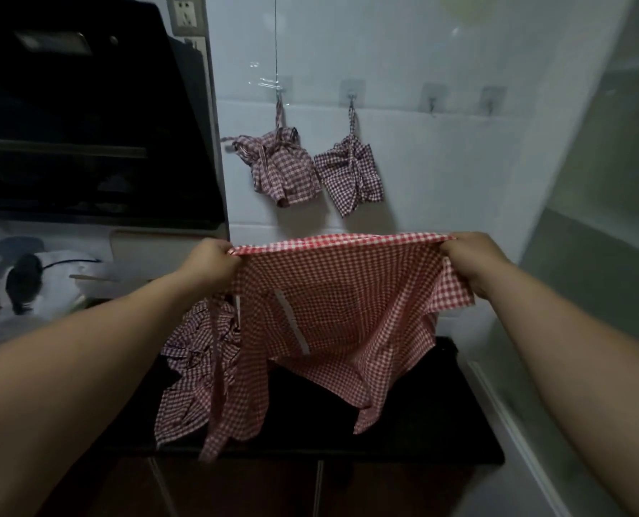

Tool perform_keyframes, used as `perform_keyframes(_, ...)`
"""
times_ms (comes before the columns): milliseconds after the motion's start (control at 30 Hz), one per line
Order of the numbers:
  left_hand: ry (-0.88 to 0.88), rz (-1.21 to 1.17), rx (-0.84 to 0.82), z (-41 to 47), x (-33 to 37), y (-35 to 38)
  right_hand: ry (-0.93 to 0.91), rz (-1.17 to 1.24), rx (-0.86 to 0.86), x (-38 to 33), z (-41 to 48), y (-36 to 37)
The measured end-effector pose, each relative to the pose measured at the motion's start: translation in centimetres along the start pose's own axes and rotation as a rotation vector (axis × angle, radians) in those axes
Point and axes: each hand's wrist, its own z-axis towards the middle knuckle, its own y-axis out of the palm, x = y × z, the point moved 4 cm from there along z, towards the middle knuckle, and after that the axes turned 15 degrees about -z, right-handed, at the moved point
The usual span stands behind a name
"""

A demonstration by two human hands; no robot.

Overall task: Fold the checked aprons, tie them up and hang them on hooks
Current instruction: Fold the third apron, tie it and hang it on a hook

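I hold a red-and-white checked apron (332, 304) stretched out in the air above a black counter (441, 423). My left hand (211, 263) grips its top left corner and my right hand (470, 261) grips its top right corner. Its lower part and straps hang down to the counter. A darker checked apron (191, 371) lies crumpled on the counter at the left, partly under the hanging cloth. Two tied apron bundles hang on the wall: one (278, 167) from the leftmost hook (279, 89), the other (349, 173) from the second hook (352, 95).
Two bare hooks (432, 102) (492, 100) sit further right on the white tiled wall. A black range hood (86, 117) fills the upper left. Below it stand white kitchen items (30, 281). A glass panel (601, 218) closes off the right side.
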Motion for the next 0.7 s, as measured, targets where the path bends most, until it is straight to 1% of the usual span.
perform_keyframes(133, -0.034, -0.323, 0.043, -3.4, 1.2, -2.3, 0.005, 0.060, 0.093, -0.6, -4.6, -3.1)
perform_keyframes(233, -0.006, -0.392, 0.076, -4.8, 3.6, -4.3, -0.034, 0.036, 0.134, -1.8, -6.2, -5.9)
perform_keyframes(333, 0.101, -0.258, 0.125, -6.1, 6.0, -6.3, -0.057, 0.005, 0.186, -2.7, -7.1, -8.2)
perform_keyframes(500, 0.275, 0.009, 0.100, -7.0, 8.6, -8.1, -0.078, -0.107, 0.347, -3.2, -7.5, -10.7)
perform_keyframes(600, 0.306, 0.109, 0.044, -6.8, 8.6, -7.0, -0.047, -0.136, 0.406, -1.9, -6.4, -10.7)
perform_keyframes(700, 0.281, 0.122, 0.014, -6.6, 7.7, -5.0, -0.001, -0.088, 0.358, -0.2, -4.7, -9.8)
